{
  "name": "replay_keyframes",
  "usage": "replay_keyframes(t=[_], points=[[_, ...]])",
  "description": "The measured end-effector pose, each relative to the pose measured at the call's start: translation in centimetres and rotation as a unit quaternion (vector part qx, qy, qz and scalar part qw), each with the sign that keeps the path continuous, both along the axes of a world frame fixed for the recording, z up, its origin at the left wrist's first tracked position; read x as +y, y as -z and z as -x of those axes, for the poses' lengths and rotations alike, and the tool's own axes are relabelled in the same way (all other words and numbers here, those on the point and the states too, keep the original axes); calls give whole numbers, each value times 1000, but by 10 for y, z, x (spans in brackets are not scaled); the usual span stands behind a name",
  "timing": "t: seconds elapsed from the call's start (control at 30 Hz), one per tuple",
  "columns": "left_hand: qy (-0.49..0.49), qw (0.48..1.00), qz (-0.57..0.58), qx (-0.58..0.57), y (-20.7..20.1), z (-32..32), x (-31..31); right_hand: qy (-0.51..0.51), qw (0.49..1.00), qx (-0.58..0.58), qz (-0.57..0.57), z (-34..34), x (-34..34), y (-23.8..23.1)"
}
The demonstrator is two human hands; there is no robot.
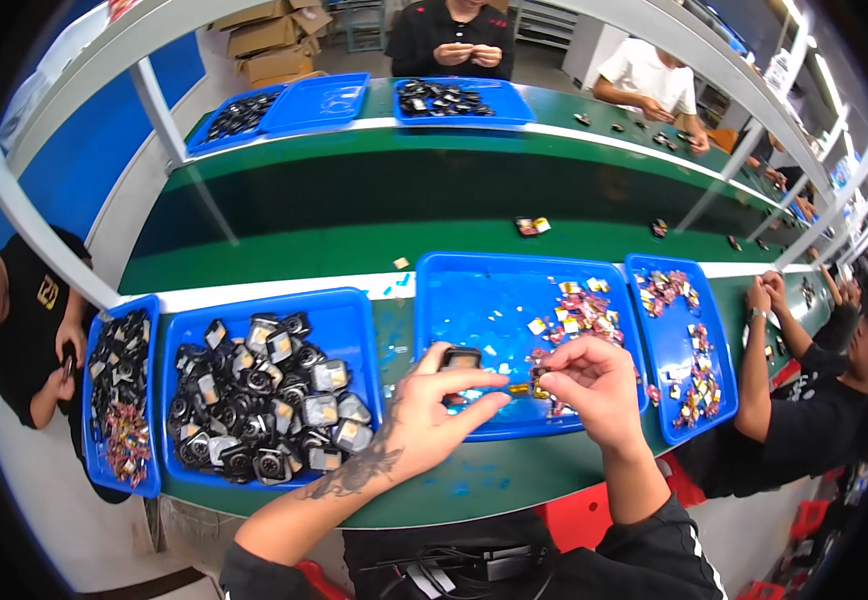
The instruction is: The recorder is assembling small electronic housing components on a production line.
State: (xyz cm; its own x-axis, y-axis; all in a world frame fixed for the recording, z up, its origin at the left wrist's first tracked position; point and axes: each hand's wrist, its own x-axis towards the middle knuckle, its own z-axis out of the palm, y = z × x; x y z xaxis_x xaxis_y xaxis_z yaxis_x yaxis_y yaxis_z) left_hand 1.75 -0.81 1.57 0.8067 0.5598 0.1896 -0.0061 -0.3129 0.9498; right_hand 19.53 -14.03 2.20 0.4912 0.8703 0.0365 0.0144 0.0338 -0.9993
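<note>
My left hand [432, 412] is closed on a small black watch-like housing [463, 357], which shows above its thumb and fingers. Beside it, my right hand [596, 388] pinches a tiny dark part with a yellow-orange piece [521, 388] that reaches toward the left fingertips. Whether that piece is joined to the housing I cannot tell. Both hands hover over a blue tray [474, 268] with small red, white and gold parts [584, 315] along its right side. Left of my hands, another blue tray [362, 315] is heaped with black housings [264, 390], several with pale square faces.
A narrow tray [94, 440] of black and reddish parts stands far left, another [676, 430] on the right. Small assemblies [531, 227] lie on the green belt [354, 250]. White frame posts [157, 110] rise around the bench. Other people work opposite and at both sides.
</note>
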Motion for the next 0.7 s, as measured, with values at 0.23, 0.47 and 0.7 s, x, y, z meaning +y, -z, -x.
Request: replay_keyframes(t=[0.23, 0.47, 0.7], points=[[-75, 992, 46, -87, 20, 5, -3, -49, 977, 190, -84, 39, 30, 18], [-136, 978, 100, -123, 23, 9, -11, -26, 997, 27, -75, 56, 37, 14], [-120, 991, -8, -60, 26, 12, 1, -85, 984, -154, -10, 39, 38, 0]])
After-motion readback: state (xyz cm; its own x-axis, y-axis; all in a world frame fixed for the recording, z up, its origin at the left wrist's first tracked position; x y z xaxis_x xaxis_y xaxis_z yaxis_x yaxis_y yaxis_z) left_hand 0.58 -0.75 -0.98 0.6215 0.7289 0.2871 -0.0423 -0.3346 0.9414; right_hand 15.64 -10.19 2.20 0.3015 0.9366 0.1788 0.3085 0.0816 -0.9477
